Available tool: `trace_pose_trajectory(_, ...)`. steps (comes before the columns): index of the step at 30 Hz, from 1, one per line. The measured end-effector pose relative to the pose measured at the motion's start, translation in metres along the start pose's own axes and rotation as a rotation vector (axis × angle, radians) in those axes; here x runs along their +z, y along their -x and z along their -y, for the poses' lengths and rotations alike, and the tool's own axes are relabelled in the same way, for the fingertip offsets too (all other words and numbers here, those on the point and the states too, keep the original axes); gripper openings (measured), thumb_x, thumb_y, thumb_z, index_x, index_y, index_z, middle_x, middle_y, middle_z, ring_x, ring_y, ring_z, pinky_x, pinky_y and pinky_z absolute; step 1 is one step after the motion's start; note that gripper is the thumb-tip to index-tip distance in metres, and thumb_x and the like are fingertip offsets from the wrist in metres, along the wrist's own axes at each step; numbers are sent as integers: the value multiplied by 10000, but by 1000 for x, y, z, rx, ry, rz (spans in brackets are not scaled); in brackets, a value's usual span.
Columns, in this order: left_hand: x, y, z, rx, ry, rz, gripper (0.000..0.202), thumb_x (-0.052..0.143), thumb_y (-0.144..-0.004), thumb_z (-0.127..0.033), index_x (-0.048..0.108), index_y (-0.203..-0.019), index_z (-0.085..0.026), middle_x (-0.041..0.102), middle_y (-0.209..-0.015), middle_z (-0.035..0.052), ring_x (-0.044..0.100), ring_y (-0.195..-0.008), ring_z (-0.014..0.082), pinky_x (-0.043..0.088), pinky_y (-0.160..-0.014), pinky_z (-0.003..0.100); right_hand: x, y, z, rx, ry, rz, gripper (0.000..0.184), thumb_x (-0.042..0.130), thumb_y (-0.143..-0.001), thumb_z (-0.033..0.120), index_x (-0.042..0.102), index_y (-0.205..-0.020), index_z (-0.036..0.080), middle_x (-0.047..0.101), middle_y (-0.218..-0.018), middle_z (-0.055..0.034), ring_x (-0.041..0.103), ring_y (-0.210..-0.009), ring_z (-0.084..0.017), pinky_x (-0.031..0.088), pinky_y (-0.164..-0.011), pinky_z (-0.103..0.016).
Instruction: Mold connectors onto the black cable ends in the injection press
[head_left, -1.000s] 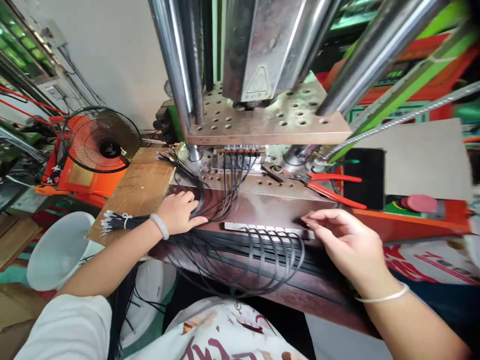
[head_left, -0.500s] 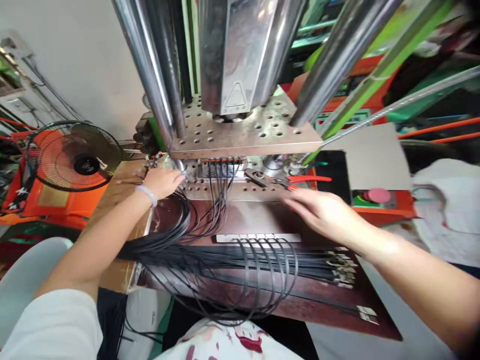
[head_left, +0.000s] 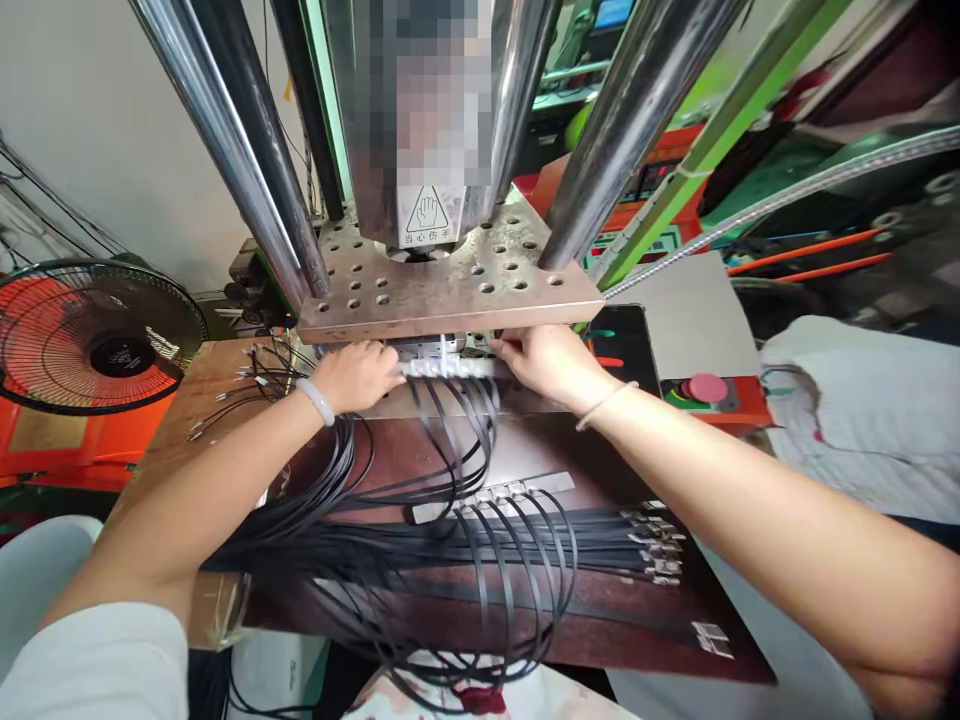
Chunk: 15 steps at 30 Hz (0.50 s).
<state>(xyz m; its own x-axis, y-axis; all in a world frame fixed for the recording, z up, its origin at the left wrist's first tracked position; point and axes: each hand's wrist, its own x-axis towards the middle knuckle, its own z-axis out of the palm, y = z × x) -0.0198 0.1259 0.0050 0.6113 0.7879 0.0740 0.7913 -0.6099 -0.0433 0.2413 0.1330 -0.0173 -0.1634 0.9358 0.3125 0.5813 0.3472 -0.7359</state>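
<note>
My left hand [head_left: 360, 376] is closed on the left end of a pale metal strip [head_left: 457, 368] in front of the press opening. At its right end, my right hand [head_left: 551, 362] pinches the strip with bent fingers. Several black cables [head_left: 484, 425] hang from the strip and curve down to the board. A second metal strip [head_left: 559, 485], with black cables looping toward me, lies on the dark red-brown board [head_left: 600, 630]. Red and green handle ends [head_left: 609, 362] show just behind my right wrist.
Above my hands is the press's thick holed plate [head_left: 450, 290], between steel columns [head_left: 615, 130]. Cable bundles with metal connector ends [head_left: 660, 545] lie across the board. A black fan [head_left: 120, 345] stands left; a red push button [head_left: 707, 388] is at right.
My right hand has left the red-handled pliers and moved left to the strip. My left hand has moved right onto the strip's other end. The strip with its cables now sits farther forward.
</note>
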Motion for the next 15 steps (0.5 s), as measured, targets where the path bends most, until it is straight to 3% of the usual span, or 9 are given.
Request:
trace_pose_trajectory(2,-1,8,-21,143,-94,91,317,541,-924,-411,628,-985,-112,665,-927,155,631,-925,302,442,-830,396,2,24,4,107,-49,223,259,595,-793,415,636,-675,188,620,-618,-38,604,-666,-213,495,-706,-335)
trace_pose_trajectory(4,-3,11,-39,178,-153,144,289,566,-914,-378,628,-978,-103,657,-943,153,626,-927,296,442,-815,388,11,41,10,196,-162,361,293,561,-802,437,637,-689,178,625,-637,-24,577,-630,-186,471,-655,-303)
trace_pose_trajectory(6,-9,16,-49,103,-69,72,211,560,-915,-316,633,-934,-119,649,-962,136,618,-937,274,446,-805,366,20,50,15,179,-176,307,313,529,-816,440,612,-676,173,610,-637,-19,544,-620,-171,441,-636,-287)
trace_pose_trajectory(7,-13,21,-52,42,38,-25,210,508,-940,-294,632,-897,-131,649,-940,119,619,-918,251,450,-794,348,22,52,16,134,-145,234,317,510,-831,438,601,-677,175,600,-638,-18,534,-629,-169,429,-641,-284)
trace_pose_trajectory(9,-22,36,-54,-98,346,-265,352,356,-998,-298,617,-814,-152,648,-830,79,621,-812,197,461,-738,307,19,53,17,11,-58,122,319,478,-863,434,589,-698,184,588,-653,-17,525,-652,-168,410,-652,-280)
trace_pose_trajectory(11,-30,54,-56,-218,655,-417,483,275,-1018,-385,599,-736,-164,628,-703,47,600,-679,160,463,-649,275,12,51,17,-57,40,150,317,486,-869,431,571,-679,192,565,-622,-12,509,-622,-164,393,-631,-277)
trace_pose_trajectory(13,-35,72,-61,-271,860,-409,539,308,-997,-497,589,-677,-167,610,-632,34,575,-595,144,455,-572,262,5,51,21,-66,111,194,308,491,-871,403,551,-653,194,545,-583,-10,500,-581,-164,389,-608,-283)
trace_pose_trajectory(15,-39,86,-69,-292,958,-402,549,344,-977,-543,595,-670,-164,615,-635,39,579,-595,144,464,-558,260,0,56,29,-105,132,115,301,461,-892,375,554,-669,197,577,-616,-32,542,-609,-184,422,-632,-305)
